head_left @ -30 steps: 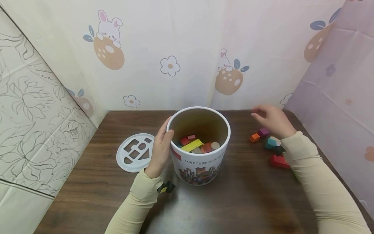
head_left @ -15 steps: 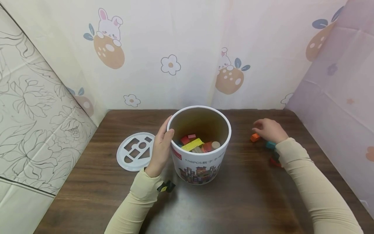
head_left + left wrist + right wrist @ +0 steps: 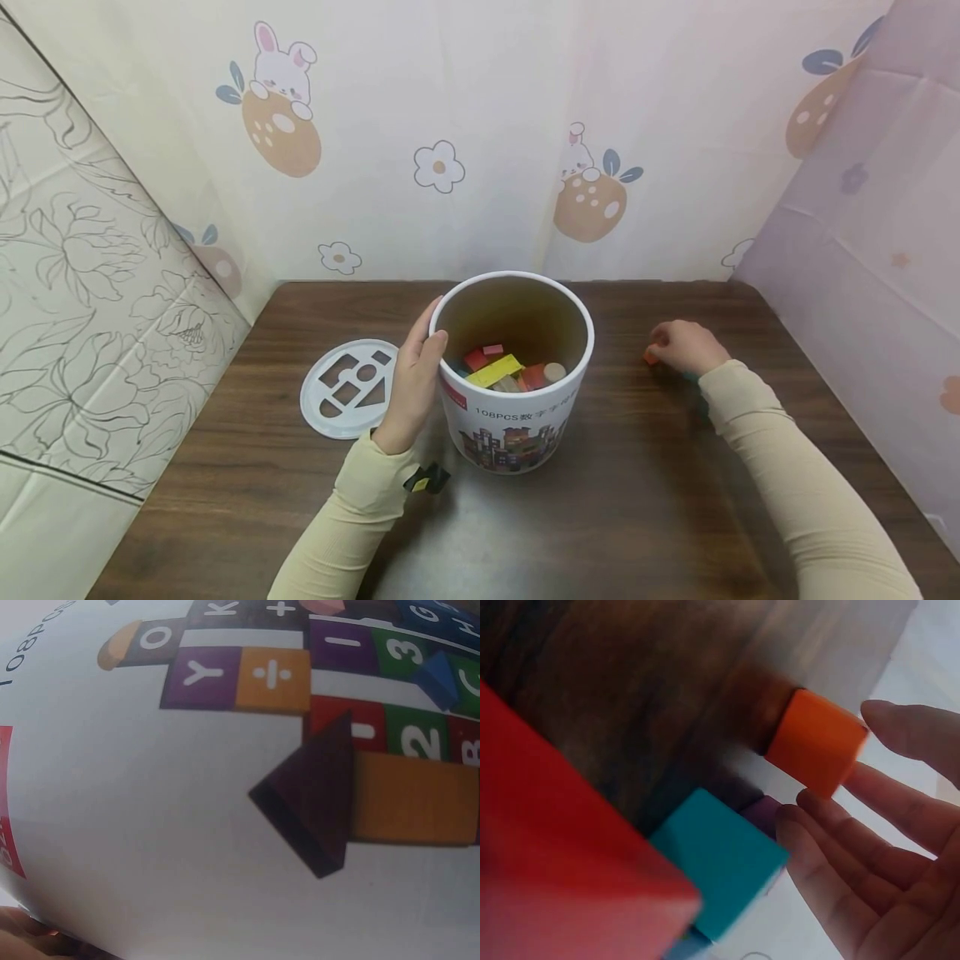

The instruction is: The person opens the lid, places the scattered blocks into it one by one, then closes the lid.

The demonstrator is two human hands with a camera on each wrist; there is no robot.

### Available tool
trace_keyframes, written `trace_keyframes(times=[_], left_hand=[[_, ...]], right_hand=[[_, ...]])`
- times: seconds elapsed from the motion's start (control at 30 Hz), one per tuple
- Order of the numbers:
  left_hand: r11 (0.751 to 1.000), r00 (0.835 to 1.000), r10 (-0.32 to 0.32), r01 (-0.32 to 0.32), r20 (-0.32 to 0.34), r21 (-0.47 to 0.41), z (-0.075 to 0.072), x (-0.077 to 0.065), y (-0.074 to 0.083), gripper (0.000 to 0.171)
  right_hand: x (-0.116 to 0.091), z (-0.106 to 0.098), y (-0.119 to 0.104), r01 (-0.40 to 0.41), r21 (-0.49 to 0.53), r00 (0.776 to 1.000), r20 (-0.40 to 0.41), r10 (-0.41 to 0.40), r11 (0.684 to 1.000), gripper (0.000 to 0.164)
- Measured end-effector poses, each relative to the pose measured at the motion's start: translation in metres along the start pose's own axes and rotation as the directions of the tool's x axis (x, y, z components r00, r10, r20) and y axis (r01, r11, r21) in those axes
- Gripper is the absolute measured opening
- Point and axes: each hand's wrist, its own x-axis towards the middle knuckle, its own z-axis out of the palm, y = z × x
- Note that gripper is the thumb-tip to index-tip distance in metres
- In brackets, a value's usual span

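Observation:
My left hand (image 3: 411,379) grips the near-left side of a white toy-block bucket (image 3: 504,425), thumb at the rim. Inside lie several wooden blocks, among them a yellow block (image 3: 495,371) and a round pale one (image 3: 554,372). On the right of the table, my right hand (image 3: 688,346) pinches an orange cube (image 3: 817,742) between thumb and index finger. Its other fingers sit by a teal block (image 3: 724,862) and a mostly hidden purple block (image 3: 761,814). A red block (image 3: 562,877) looms close to the right wrist camera. Printed bucket wall (image 3: 172,810) fills the left wrist view.
A white lid (image 3: 307,396) with shaped cutouts lies flat left of the bucket. A small black-and-yellow item (image 3: 426,480) shows at the left cuff. Patterned curtains (image 3: 360,100) border the dark wooden table (image 3: 600,517) behind and at the sides.
My right hand has come down and nearer, onto the orange cube. Its hand and sleeve now cover most of the blocks that showed there. My left hand and the bucket stay put.

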Motion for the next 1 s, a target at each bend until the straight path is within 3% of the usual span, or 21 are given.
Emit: trace_keyframes(times=[0.53, 1.0], left_hand=[[1.0, 1.0, 0.001, -0.001, 0.003, 0.003, 0.001, 0.0, 0.0, 0.047], [1.0, 1.0, -0.001, 0.001, -0.004, 0.005, 0.0, 0.0, -0.001, 0.047]], right_hand=[[0.001, 0.005, -0.004, 0.027, -0.032, 0.999, -0.028, -0.028, 0.999, 0.031], [-0.002, -0.02, -0.022, 0.077, 0.017, 0.99, -0.121, -0.075, 0.997, 0.031]])
